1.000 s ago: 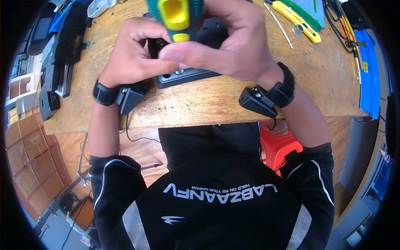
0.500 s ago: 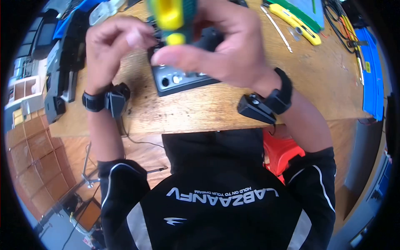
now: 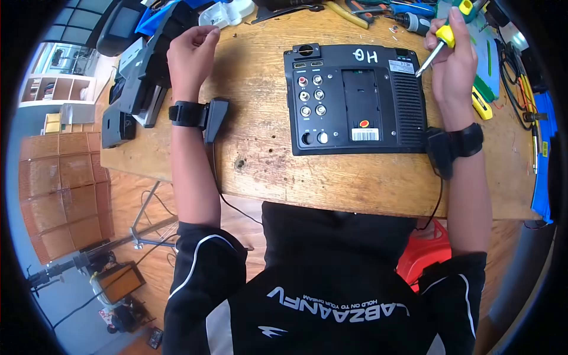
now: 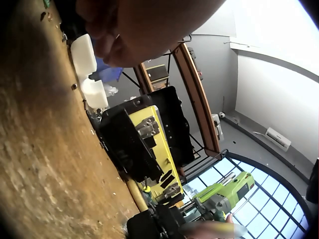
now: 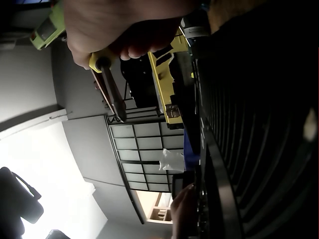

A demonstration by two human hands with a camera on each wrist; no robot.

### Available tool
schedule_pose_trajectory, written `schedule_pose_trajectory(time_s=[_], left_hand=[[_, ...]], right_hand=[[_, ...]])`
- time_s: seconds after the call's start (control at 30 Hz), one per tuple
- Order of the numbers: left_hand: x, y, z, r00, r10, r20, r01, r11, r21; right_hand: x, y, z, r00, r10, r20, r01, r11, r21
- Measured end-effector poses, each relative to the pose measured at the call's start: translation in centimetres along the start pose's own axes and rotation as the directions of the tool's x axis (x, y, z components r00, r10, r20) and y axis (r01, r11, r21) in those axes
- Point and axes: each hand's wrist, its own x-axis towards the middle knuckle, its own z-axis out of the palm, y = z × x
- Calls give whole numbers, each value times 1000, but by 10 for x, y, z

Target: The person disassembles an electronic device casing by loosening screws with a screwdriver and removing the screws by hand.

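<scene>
In the head view a black device panel (image 3: pixel 361 97) lies flat on the wooden table, with connectors on its left side, a recess with a barcode label and a vented strip at right. The right hand (image 3: pixel 454 71) grips a yellow-and-green screwdriver (image 3: pixel 445 36) above the panel's right edge, its metal shaft slanting down-left. The right wrist view shows this hand (image 5: pixel 129 27) with fingers curled round the screwdriver (image 5: pixel 110 82). Left of the panel, apart from it, the left hand (image 3: pixel 192 59) is raised, fingers loosely bent, holding nothing visible. Its fingers look dark in the left wrist view (image 4: pixel 144 30).
Black device parts (image 3: pixel 145 77) stand at the left of the table. A clear plastic container (image 3: pixel 228 13) sits at the back, near pliers handles (image 3: pixel 348 15). At right lie a yellow cutter (image 3: pixel 481 104), cables and a blue tray (image 3: pixel 541 142).
Both hands have separated from above the panel. The right hand has moved right with the screwdriver, and the left hand has drawn away, so the panel is uncovered. The head view has shifted.
</scene>
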Motion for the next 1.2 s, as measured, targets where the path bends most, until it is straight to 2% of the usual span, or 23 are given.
schedule_pose_trajectory(time_s=[0.03,0.07,0.13,0.17,0.2,0.23,0.27,0.3,0.33,0.37,0.43,0.47,0.5,0.57,0.6,0.7,0.83,0.9,1.03,1.1,1.13,1.2], left_hand=[[1,-5,3,1000,4,7,-4,1000,3],[0,-2,4,997,-60,48,58,997,52],[-2,-8,10,997,-34,71,28,996,79],[-2,-11,13,996,-9,91,0,995,105],[-2,-13,13,991,-3,132,-9,996,90],[-2,-13,13,991,-2,131,-11,996,92],[-2,-13,16,988,-37,149,22,995,99],[-3,-13,18,983,-73,169,55,993,105],[-3,-13,19,988,-32,149,15,994,112],[-3,-14,19,989,-29,145,12,994,111],[-3,-14,20,987,-4,161,-7,997,71],[-4,-10,18,988,6,156,-18,997,75],[-4,-9,19,987,8,162,-20,997,72],[-4,-9,18,983,6,183,-19,998,66],[-5,-6,18,983,-11,185,0,998,59],[-4,-11,23,981,-9,194,-9,996,90],[-5,-7,23,975,20,221,-49,990,129],[-7,1,19,969,52,242,-88,987,138],[-5,-5,19,963,31,267,-62,992,109],[-4,-6,20,959,99,265,-150,972,179],[-4,-9,21,964,137,230,-176,972,158],[-5,-7,21,968,179,177,-202,971,123]], right_hand=[[-1,2,0,999,35,-9,-35,999,22],[-2,4,1,997,70,-15,-69,997,43],[-6,4,6,992,122,-28,-119,989,87],[5,23,-14,992,123,-29,-120,989,89],[26,57,-50,965,248,81,-260,886,384],[38,76,-68,919,325,224,-391,678,622],[29,60,-53,919,323,225,-390,677,624],[12,30,-25,937,324,130,-347,826,445],[4,12,-10,953,300,38,-300,925,234],[9,21,-20,955,295,39,-296,926,235],[24,46,-51,916,292,277,-355,910,216],[14,33,-33,932,310,188,-345,918,196],[5,22,-17,932,311,183,-345,919,193],[-6,10,5,950,310,-44,-291,927,237],[-4,14,-3,942,336,17,-329,910,251],[-12,18,0,961,276,-2,-270,945,184],[-29,13,9,946,324,-25,-319,940,116],[-31,17,7,952,307,6,-305,943,132],[-31,20,5,962,257,88,-266,958,110],[-30,19,8,954,298,30,-298,938,177],[-27,20,7,955,295,37,-297,937,184],[-22,24,-2,947,321,23,-321,947,20]])
